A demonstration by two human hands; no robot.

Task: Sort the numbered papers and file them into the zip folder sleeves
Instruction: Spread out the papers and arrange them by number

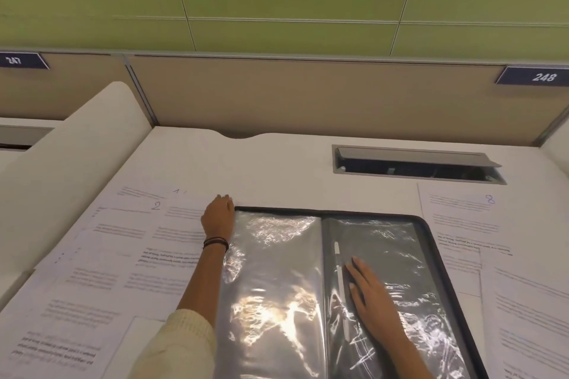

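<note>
A dark zip folder [437,243] lies open on the white desk, its shiny clear sleeves [274,280] spread flat. My right hand [372,295] presses flat on the right-hand sleeve beside the spine. My left hand [219,216] reaches past the folder's far-left corner, its fingers bent down onto the top edge of a printed paper [181,224]. Left of the folder lie overlapping sheets, one marked 1 [144,192] and one marked 2 [129,218]. A sheet marked 8 [462,212] lies to the right. Whether the left fingers pinch the paper is hidden.
More printed sheets [523,317] overlap at the right and at the near left [70,323]. An open cable hatch [415,164] sits in the desk behind the folder. A beige partition [308,95] closes the back; a white divider [77,157] rises on the left.
</note>
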